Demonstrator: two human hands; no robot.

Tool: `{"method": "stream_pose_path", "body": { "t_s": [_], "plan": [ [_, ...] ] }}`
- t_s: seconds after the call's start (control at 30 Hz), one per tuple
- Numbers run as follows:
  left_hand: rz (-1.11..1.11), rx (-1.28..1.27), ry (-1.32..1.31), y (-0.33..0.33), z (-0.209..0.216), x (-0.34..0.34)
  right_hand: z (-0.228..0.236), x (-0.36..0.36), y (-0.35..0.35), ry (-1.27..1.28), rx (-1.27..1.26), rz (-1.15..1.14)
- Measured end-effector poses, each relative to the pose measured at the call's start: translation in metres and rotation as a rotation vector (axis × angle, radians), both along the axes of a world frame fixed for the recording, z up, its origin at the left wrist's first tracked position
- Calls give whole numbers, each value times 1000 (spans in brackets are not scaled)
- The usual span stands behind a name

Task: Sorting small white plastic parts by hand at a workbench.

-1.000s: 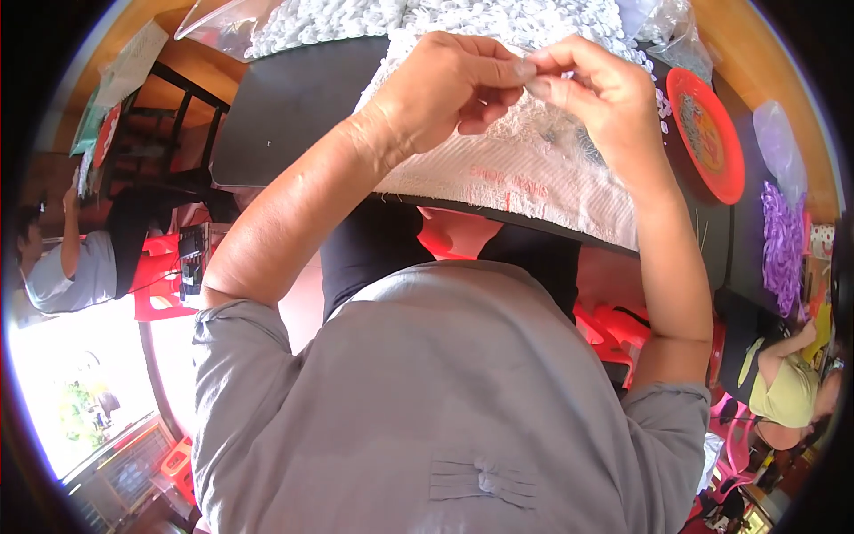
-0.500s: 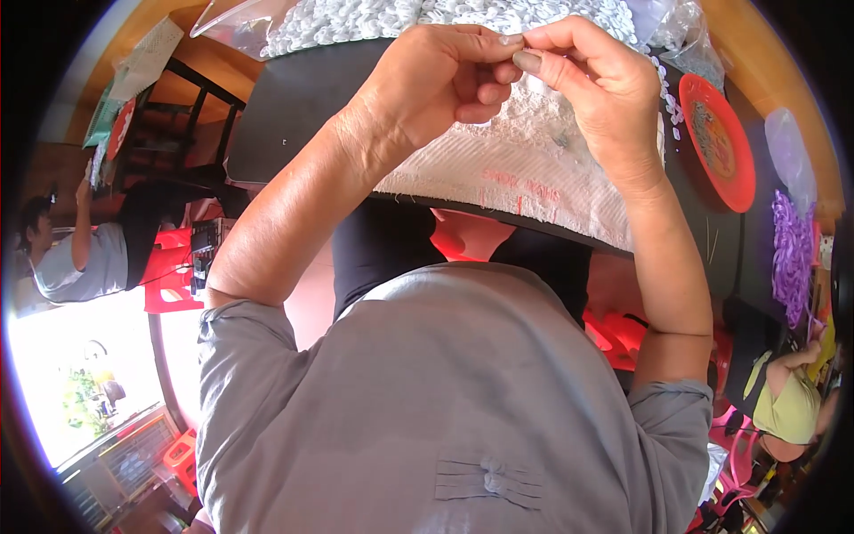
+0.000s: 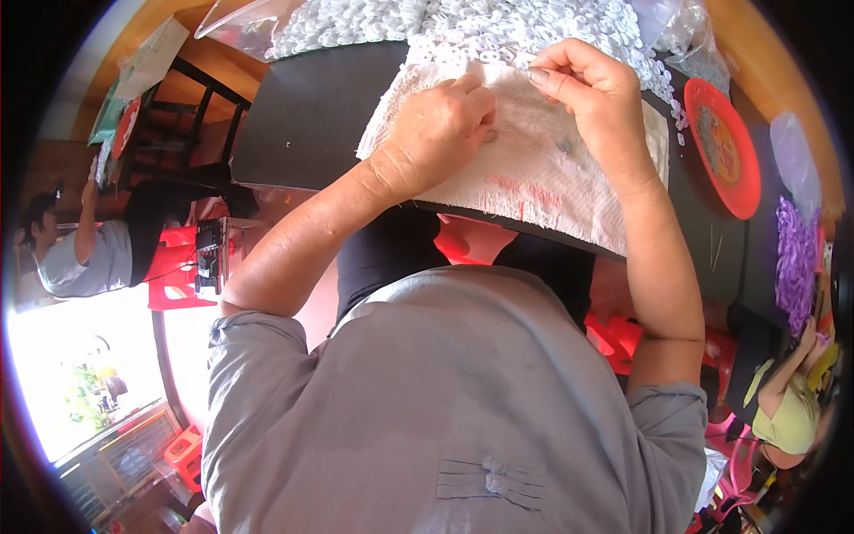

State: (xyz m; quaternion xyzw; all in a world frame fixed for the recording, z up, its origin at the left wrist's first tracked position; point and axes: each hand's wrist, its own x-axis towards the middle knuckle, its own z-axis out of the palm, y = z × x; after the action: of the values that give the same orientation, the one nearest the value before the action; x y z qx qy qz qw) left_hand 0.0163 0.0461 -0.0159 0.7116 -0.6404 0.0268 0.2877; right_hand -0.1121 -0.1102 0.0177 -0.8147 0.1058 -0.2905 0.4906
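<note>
A cream towel (image 3: 516, 169) with faded red print lies on the dark table. Low over its left part is my left hand (image 3: 440, 125), back upward and fingers curled under; whatever they hold is hidden. To the right, my right hand (image 3: 596, 93) is raised above the towel, thumb and index finger pinched together. Anything between those fingertips is too small to make out. Just beyond both hands spreads a large heap of small white ring-like pieces (image 3: 516, 31), reaching the towel's far edge.
On the right stands a red plate (image 3: 722, 147) holding small greyish bits. Two thin needle-like sticks (image 3: 716, 247) lie nearer on the dark table (image 3: 302, 116). Purple strands (image 3: 794, 258) hang beyond the right edge. Other people sit at far left and far right.
My hands, which met at the fingertips above the towel, have separated. The left has dropped nearer and curled over the towel; the right has come slightly nearer, still pinching.
</note>
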Motion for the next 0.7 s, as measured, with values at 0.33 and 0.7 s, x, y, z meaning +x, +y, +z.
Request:
{"method": "stream_pose_path", "body": {
  "t_s": [0.33, 0.7],
  "plan": [
    [85, -114, 1146, -9, 20, -11, -7, 1, 11, -98, 33, 10],
    [-57, -417, 1159, -18, 25, -24, 3, -1, 11, -55, 312, 83]
  ]
}}
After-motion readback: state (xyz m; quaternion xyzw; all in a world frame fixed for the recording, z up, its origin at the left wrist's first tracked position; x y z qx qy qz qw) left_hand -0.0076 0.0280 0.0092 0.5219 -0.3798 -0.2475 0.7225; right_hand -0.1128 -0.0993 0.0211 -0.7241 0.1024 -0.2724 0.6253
